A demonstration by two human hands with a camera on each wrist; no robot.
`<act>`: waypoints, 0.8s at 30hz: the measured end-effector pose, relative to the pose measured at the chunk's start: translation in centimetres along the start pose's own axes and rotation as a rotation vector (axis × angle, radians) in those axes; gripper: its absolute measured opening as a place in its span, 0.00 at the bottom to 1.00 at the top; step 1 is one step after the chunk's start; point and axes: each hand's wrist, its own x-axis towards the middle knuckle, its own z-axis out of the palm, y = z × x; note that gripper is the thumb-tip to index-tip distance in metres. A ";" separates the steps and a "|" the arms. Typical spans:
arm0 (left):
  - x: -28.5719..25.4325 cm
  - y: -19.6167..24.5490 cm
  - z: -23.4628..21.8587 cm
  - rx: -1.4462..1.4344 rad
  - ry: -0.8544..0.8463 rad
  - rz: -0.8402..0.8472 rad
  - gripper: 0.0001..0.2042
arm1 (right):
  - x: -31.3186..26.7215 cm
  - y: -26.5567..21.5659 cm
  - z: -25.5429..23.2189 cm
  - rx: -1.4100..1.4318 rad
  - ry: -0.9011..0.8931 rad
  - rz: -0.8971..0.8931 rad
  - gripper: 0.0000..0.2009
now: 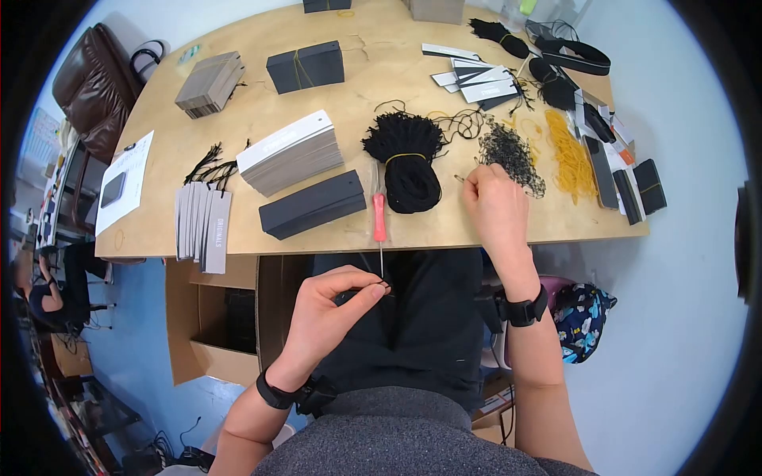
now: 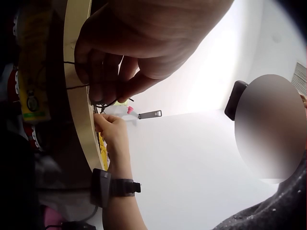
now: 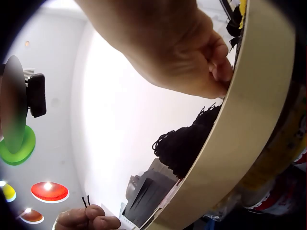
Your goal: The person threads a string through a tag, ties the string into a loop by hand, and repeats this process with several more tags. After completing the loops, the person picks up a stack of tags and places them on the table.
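In the head view my left hand (image 1: 337, 305) pinches a thin black cord (image 1: 386, 284) between thumb and forefinger, in front of the table edge. Two strands of it trail past the fingers in the left wrist view. My right hand (image 1: 498, 202) is on the table with curled fingers, its fingertips at the left side of a pile of small black safety pins (image 1: 512, 155). One pin (image 1: 459, 178) shows right by the thumb; I cannot tell whether the fingers hold it. A pink-handled tool (image 1: 379, 218) with a thin metal shaft lies just beyond the left hand, its tip over the edge.
A bundle of black cords (image 1: 413, 186) lies between the hands. Stacks of grey tags (image 1: 294, 151) and dark tags (image 1: 313, 205) stand left of it, with strung tags (image 1: 202, 226) farther left. Yellow rubber bands (image 1: 567, 155) lie right of the pins. Below is an open carton (image 1: 184, 317).
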 end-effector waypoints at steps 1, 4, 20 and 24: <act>0.0 0.0 -0.1 -0.011 0.005 0.002 0.05 | -0.2 -0.1 0.0 -0.008 -0.006 -0.008 0.04; 0.0 -0.3 -0.3 -0.027 0.004 -0.005 0.05 | -1.1 -0.4 -1.1 0.235 0.047 0.045 0.04; 0.7 -0.9 0.3 -0.047 0.048 0.009 0.06 | -7.1 -6.4 -4.5 1.533 -0.796 0.616 0.13; 0.6 -0.7 0.2 0.096 0.069 0.105 0.06 | -7.2 -6.9 -4.3 1.554 -0.835 0.624 0.13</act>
